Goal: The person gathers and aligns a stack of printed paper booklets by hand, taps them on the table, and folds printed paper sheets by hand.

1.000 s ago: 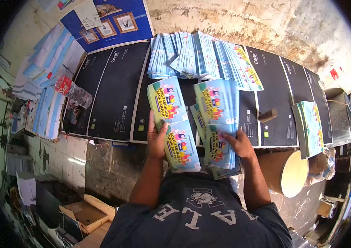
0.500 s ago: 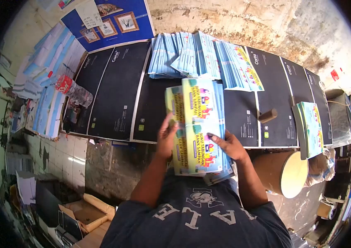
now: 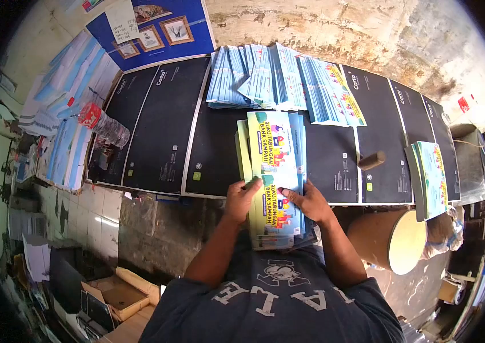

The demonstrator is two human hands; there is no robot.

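A loose stack of printed booklet sheets (image 3: pixel 279 177), with colourful covers reading "BUKU TABUNGAN BANK SAMPAH", is held between my two hands at the table's near edge. My left hand (image 3: pixel 242 199) grips its left side, thumb on the top sheet. On the opposite side my right hand (image 3: pixel 312 203) closes round the edge, with its thumb also on top. Some sheets stick out unevenly at both sides and at the bottom. The fingers underneath are hidden. Beyond the stack, rows of folded blue booklets (image 3: pixel 279 77) lie fanned on the black-covered table (image 3: pixel 216 154).
At the table's right end lies a smaller pile of booklets (image 3: pixel 430 174), near a short brown cylinder (image 3: pixel 371 160). A plastic bottle (image 3: pixel 104 124) and stacked papers (image 3: pixel 74 86) are on the left. A round drum (image 3: pixel 388 240) stands below the right edge.
The sheets at the stack's left have moved inward, so the pile is narrower. My left hand has shifted right, its thumb now over the top sheet.
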